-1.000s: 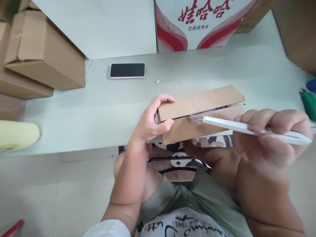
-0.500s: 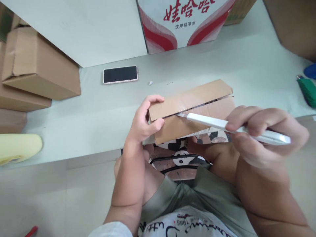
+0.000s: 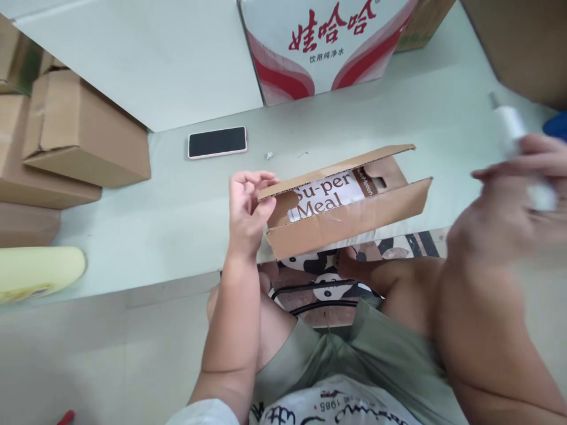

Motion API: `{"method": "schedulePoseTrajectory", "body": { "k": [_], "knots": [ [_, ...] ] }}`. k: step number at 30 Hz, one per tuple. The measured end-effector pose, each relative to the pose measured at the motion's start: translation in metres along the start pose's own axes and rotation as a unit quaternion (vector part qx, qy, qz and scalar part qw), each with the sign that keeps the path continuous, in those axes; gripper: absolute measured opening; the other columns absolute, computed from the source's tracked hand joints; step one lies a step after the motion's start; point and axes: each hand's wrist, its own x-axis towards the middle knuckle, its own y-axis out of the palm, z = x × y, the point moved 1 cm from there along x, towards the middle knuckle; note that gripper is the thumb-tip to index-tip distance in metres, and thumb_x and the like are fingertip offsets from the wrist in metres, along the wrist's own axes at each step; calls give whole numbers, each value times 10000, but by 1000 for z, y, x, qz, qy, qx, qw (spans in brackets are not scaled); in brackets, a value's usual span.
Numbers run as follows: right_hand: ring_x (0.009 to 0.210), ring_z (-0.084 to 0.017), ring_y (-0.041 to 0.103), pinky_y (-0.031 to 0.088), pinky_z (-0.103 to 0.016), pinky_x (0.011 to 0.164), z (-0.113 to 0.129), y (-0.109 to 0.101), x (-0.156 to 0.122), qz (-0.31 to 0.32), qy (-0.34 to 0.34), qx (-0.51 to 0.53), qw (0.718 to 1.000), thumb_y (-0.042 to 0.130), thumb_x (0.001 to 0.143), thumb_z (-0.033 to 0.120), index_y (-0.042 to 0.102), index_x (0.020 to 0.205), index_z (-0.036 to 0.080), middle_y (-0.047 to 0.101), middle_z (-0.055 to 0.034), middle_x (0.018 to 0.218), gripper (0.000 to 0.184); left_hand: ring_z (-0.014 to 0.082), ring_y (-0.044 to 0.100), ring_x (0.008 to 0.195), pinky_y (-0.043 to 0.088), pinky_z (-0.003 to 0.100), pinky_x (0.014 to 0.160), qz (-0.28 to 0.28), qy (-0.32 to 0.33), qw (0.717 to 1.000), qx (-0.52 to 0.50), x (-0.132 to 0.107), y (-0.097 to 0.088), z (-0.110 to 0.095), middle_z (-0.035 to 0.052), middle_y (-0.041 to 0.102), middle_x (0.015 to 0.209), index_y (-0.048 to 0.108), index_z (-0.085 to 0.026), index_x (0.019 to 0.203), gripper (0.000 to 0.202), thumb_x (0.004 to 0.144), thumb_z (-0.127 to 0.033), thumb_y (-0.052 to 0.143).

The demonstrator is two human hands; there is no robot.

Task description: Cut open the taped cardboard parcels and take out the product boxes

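A brown cardboard box (image 3: 349,227) lies near the table's front edge with its two long flaps parted. Between them shows a white and brown package (image 3: 328,192) printed "Su-per Meal". My left hand (image 3: 250,203) pinches the far flap at its left end, thumb on the near side and fingers behind. Off to the right, apart from the box, my right hand (image 3: 500,206) is closed around a white utility knife (image 3: 511,127), its tip pointing up and away. That hand and the knife are blurred by motion.
A phone (image 3: 217,142) lies behind the box. At the back stands a white and red carton (image 3: 323,74). Brown cartons (image 3: 97,133) are stacked at the left, above a pale yellow object (image 3: 42,271). Something blue (image 3: 556,127) sits at the right edge.
The knife has left the box seam and swung up to the right in my right hand. The flaps have opened, baring the package. My left hand has shifted onto the far flap.
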Motion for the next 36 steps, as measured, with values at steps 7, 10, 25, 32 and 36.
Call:
{"method": "schedulePoseTrajectory", "body": {
  "k": [7, 10, 25, 32, 36],
  "knots": [
    [1364, -411, 633, 498, -642, 1155, -35, 45, -14, 237, 134, -77, 959, 704, 802, 505, 737, 1103, 198, 635, -192, 1484, 431, 205, 728, 1084, 589, 409, 1038, -86, 109, 985, 102, -2, 7, -9, 40, 701, 1085, 533, -183, 641, 530, 951, -558, 743],
    [1385, -366, 621, 503, -586, 1167, -28, 46, -15, 210, 109, -3, 972, 653, 860, 521, 747, 1103, 222, 666, -161, 1431, 397, 244, 668, 1247, 536, 476, 1169, -5, 136, 984, 115, -3, 5, -9, 50, 657, 1293, 777, -243, 782, 443, 1010, -592, 627],
    [1489, -353, 436, 508, -581, 1162, 25, 10, -40, 291, -167, 200, 921, 419, 1034, 413, 776, 1023, 284, 316, -22, 1612, 379, 350, 474, 1419, 531, 622, 1165, 26, 81, 996, 35, -10, -4, -19, -12, 473, 1510, 601, -228, 580, 649, 1016, -667, 405],
    [1231, -338, 582, 535, -560, 936, 25, 16, -42, 28, -117, 177, 977, 350, 1039, 475, 708, 804, 268, 486, -78, 1281, 475, 276, 608, 1185, 520, 547, 1144, -28, 155, 988, 13, 0, -9, -16, 28, 511, 1370, 530, -220, 614, 531, 956, -626, 538],
    [1121, -297, 639, 531, -482, 840, 50, -7, -27, 37, -55, 119, 991, 551, 995, 329, 765, 793, 311, 580, -68, 1119, 295, 266, 629, 1106, 534, 550, 1084, -7, 165, 985, 57, 1, -5, -22, 42, 518, 1276, 553, -218, 628, 548, 905, -682, 639]
  ]
}}
